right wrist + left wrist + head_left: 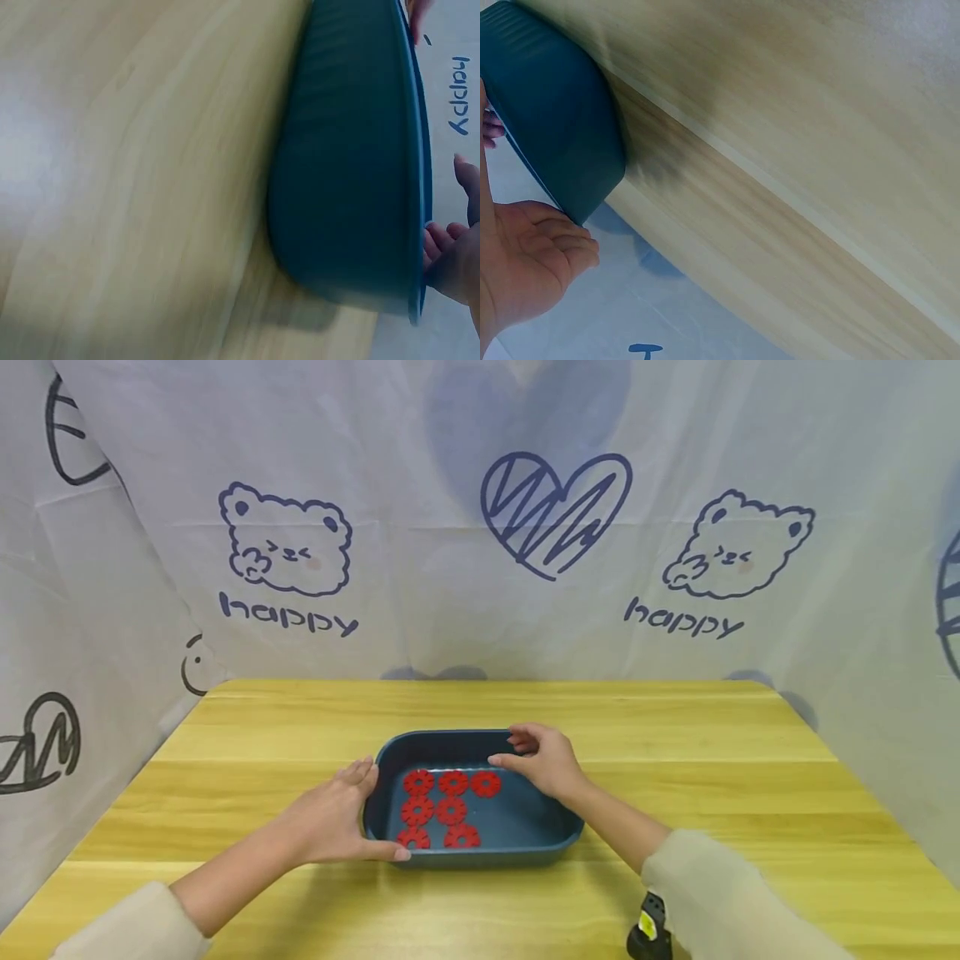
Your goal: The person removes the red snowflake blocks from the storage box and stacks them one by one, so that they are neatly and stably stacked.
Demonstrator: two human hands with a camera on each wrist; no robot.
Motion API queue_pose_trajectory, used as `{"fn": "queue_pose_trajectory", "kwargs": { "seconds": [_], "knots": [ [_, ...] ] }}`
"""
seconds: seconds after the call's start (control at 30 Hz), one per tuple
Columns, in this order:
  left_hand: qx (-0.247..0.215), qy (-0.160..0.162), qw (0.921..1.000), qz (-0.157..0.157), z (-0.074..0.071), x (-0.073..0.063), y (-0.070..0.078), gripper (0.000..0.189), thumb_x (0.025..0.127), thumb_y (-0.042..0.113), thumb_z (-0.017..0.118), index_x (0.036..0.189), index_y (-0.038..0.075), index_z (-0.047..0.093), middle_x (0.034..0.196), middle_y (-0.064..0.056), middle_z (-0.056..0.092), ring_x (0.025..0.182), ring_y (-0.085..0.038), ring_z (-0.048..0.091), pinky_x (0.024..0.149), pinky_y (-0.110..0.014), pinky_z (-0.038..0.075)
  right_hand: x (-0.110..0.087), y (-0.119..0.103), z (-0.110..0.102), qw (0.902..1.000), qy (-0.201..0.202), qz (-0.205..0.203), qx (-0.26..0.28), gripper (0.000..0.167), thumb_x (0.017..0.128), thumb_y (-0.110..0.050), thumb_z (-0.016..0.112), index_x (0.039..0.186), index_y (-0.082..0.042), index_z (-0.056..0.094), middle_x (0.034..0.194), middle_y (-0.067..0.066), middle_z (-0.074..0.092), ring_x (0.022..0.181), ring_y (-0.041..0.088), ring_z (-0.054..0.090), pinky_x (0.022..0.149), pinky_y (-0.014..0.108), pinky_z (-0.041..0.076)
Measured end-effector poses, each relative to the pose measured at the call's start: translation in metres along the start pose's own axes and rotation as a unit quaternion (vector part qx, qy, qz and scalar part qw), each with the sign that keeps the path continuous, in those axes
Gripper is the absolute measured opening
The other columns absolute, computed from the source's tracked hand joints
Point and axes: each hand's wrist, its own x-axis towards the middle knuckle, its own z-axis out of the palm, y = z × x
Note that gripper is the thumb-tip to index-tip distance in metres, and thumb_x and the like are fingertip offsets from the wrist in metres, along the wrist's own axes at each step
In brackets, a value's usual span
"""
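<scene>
A dark blue plastic bin sits on the wooden table. Inside, toward its left, several red notched discs lie flat in rough rows. My left hand spreads around the bin's left end, thumb along the front rim and fingers against the left side. In the left wrist view, that hand's fingertips meet the rim's corner. My right hand is over the bin's back right part, thumb apart from the bent fingers, with nothing visible between them. The right wrist view shows that hand beside the rim, its fingertips partly hidden.
The wooden table extends on both sides of the bin. A pale cloth with drawings and lettering hangs behind it and at the sides. A small black and yellow object shows by the right sleeve.
</scene>
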Motion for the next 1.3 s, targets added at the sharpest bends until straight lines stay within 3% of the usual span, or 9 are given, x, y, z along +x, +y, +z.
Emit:
{"fn": "queue_pose_trajectory", "kwargs": {
  "seconds": [0.1, 0.37, 0.93, 1.3],
  "knots": [
    [-0.002, -0.002, 1.0, -0.001, 0.001, -0.001, 0.001, 0.116, 0.062, 0.074, 0.064, 0.133, -0.014, 0.039, 0.141, -0.032, 0.035, 0.132, -0.045, 0.033, 0.098, -0.056, 0.039, 0.0, 0.0, 0.01, 0.9994, 0.011, 0.032, 0.003, 0.049, 0.079, -0.018, 0.073, 0.121, 0.003, 0.058, 0.114, 0.018, 0.063, 0.102, 0.029, 0.06, 0.086, 0.035, 0.051],
    [-0.002, -0.003, 1.0, 0.0, 0.002, -0.001, 0.0, 0.114, 0.063, 0.072, 0.065, 0.132, -0.015, 0.04, 0.14, -0.033, 0.036, 0.131, -0.046, 0.034, 0.099, -0.056, 0.039, 0.003, 0.001, 0.028, 0.9984, 0.007, 0.048, -0.028, 0.046, 0.076, -0.016, 0.076, 0.115, 0.004, 0.061, 0.106, 0.017, 0.066, 0.094, 0.026, 0.061, 0.08, 0.033, 0.053],
    [0.003, -0.001, 1.0, 0.003, 0.0, 0.001, 0.001, 0.114, 0.064, 0.073, 0.063, 0.133, -0.015, 0.04, 0.14, -0.033, 0.036, 0.132, -0.047, 0.033, 0.099, -0.056, 0.038, 0.005, 0.012, 0.035, 0.9916, 0.002, 0.082, -0.1, 0.037, 0.07, -0.014, 0.081, 0.097, 0.006, 0.067, 0.077, 0.007, 0.058, 0.071, 0.014, 0.05, 0.064, 0.025, 0.046],
    [0.002, -0.001, 1.0, 0.005, 0.001, 0.0, 0.001, 0.114, 0.064, 0.074, 0.062, 0.133, -0.015, 0.04, 0.14, -0.034, 0.035, 0.131, -0.048, 0.033, 0.099, -0.057, 0.038, 0.006, 0.017, 0.039, 0.9869, -0.005, 0.066, -0.147, 0.031, 0.066, -0.011, 0.083, 0.086, 0.004, 0.065, 0.068, 0.002, 0.052, 0.064, 0.012, 0.047, 0.062, 0.024, 0.045]
  ]
}}
